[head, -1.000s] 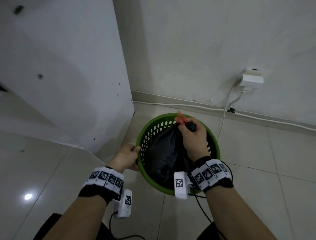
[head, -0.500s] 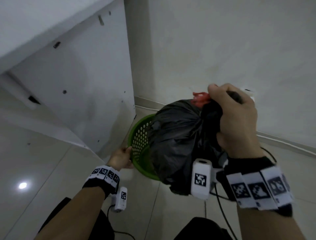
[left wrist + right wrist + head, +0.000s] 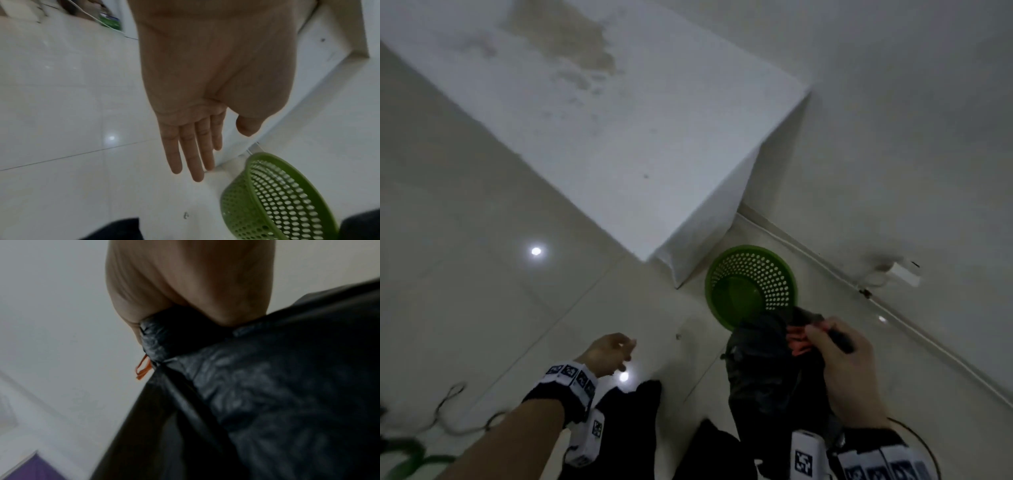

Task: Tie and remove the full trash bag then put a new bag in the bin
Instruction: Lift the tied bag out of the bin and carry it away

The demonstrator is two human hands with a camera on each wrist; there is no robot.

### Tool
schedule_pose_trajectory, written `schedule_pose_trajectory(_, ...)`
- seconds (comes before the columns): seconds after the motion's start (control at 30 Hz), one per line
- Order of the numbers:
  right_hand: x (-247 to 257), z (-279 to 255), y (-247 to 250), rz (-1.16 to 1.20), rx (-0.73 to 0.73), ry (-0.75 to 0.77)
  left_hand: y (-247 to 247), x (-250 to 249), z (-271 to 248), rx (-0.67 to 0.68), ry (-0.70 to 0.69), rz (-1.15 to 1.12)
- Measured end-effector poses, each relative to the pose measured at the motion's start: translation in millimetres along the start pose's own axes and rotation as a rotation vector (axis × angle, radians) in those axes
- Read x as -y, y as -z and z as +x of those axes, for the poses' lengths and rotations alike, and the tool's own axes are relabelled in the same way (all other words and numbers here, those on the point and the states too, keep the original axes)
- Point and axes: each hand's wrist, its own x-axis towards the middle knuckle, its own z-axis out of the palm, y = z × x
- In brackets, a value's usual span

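My right hand [image 3: 835,346] grips the gathered neck of the full black trash bag [image 3: 767,370], whose orange drawstring [image 3: 798,342] shows by my knuckles. The bag hangs in the air, clear of the green perforated bin [image 3: 751,284], which stands on the floor with nothing in it. In the right wrist view my fist [image 3: 185,288] closes round the bag's neck [image 3: 164,340], and the black plastic [image 3: 277,394] fills the lower frame. My left hand [image 3: 613,353] is off the bin, fingers [image 3: 193,155] straight and holding nothing, left of the bin [image 3: 277,203].
A white cabinet [image 3: 619,137] stands directly behind the bin, against the wall. A wall plug with a cable [image 3: 900,274] sits low at the right. Cables [image 3: 448,411] trail on the tiled floor at lower left. My dark trouser legs [image 3: 640,428] are below.
My right hand has lifted the bag fully out of the bin and drawn it back toward me. My left hand let go of the bin's rim and opened. The view has pulled up and away.
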Motion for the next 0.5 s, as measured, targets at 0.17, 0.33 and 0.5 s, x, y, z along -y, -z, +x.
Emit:
schedule_pose_trajectory(0.17, 21, -46, -48, -0.212, 0.223, -0.037, 64, 76, -96, -0.097, 0.11, -0.099)
schedule_pose_trajectory(0.33, 46, -77, -128, -0.34, 0.464, 0.026, 103, 160, -164, -0.155, 0.176, -0.27)
schedule_pose_trajectory(0.5, 61, -95, -220, -0.431, 0.61, 0.107, 126, 264, -197, -0.102, 0.326, -0.442)
